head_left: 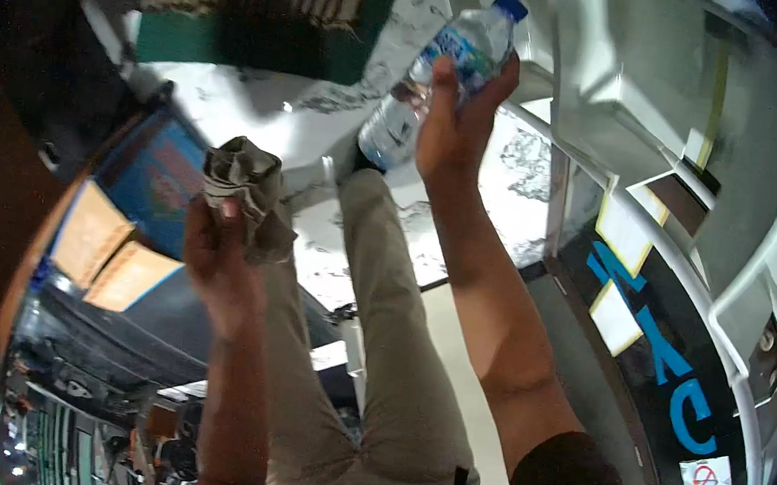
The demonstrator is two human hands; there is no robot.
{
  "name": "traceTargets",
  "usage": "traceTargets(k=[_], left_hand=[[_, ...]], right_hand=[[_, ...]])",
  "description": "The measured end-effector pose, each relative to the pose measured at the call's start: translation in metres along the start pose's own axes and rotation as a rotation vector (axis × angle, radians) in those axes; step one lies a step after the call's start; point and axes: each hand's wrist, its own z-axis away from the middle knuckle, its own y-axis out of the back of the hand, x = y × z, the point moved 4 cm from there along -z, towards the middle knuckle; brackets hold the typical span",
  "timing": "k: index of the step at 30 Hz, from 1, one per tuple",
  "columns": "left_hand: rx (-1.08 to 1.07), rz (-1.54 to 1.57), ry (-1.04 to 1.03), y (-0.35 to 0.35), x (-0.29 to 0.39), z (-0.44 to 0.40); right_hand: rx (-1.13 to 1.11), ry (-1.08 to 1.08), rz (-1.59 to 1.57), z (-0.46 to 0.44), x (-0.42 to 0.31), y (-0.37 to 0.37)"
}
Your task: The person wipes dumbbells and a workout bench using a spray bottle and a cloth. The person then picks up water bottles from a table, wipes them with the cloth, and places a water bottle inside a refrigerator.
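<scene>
My right hand (454, 130) is raised in the upper middle, its fingers wrapped round a clear plastic water bottle (458, 49). The bottle is tilted, its blue cap pointing up and to the right, with a blue label around the middle. Lower and to the left, my left hand (214, 247) grips a crumpled grey-brown cloth (252, 179) that bunches up above the fingers. The bottle and the cloth are apart from each other.
White marbled floor (507, 208) spreads beyond my legs (381, 309). A green-edged striped mat (248, 46) lies at the top. Pale plastic furniture (638, 70) and a black panel with blue letters (667, 361) stand right; orange-tan panels (122, 265) are at left.
</scene>
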Motion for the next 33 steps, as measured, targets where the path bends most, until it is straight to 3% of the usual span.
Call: traceTargets(k=[2,4,6,8,10,12,14,16,18,20,22,24,28,30,33], left_hand=[[0.007,-0.081,-0.01,0.007,-0.033,-0.009],[-0.002,-0.115,0.023,0.008,-0.058,-0.016],[0.002,-0.096,0.08,0.018,-0.083,-0.017],[0.014,-0.095,0.1,0.02,-0.096,-0.014],[0.007,-0.076,0.127,0.021,-0.106,-0.008],[-0.011,-0.079,0.207,0.034,-0.119,-0.001],[-0.015,-0.053,0.206,0.021,-0.122,-0.005],[0.008,-0.123,0.253,0.019,-0.128,-0.007],[-0.089,-0.071,0.228,0.021,-0.129,-0.013],[-0.014,-0.135,0.285,0.01,-0.124,-0.019],[-0.033,-0.155,0.265,0.008,-0.122,-0.027],[-0.049,-0.176,0.247,0.006,-0.124,-0.031],[-0.061,-0.216,0.233,0.004,-0.124,-0.037],[-0.083,-0.29,0.233,0.005,-0.123,-0.037],[0.002,-0.386,0.387,0.006,-0.12,-0.038]], right_hand=[[-0.03,0.016,0.133,-0.013,0.051,0.001],[-0.057,0.191,0.231,-0.02,0.083,0.002],[-0.091,0.174,0.191,-0.03,0.094,0.004],[-0.013,0.306,0.316,-0.046,0.112,0.015],[0.089,0.213,0.471,-0.065,0.135,0.034],[0.03,0.492,0.697,-0.082,0.136,0.038],[0.059,0.418,0.51,-0.102,0.152,0.046],[0.185,0.373,0.713,-0.122,0.172,0.06],[0.255,0.254,0.593,-0.147,0.202,0.065],[0.316,0.146,0.381,-0.171,0.225,0.067],[0.397,0.246,0.45,-0.197,0.254,0.061],[0.583,0.114,0.141,-0.216,0.283,0.058],[0.628,0.181,0.374,-0.258,0.299,0.054],[0.698,-0.057,0.434,-0.279,0.286,0.048],[0.648,0.103,0.621,-0.311,0.296,0.063]])
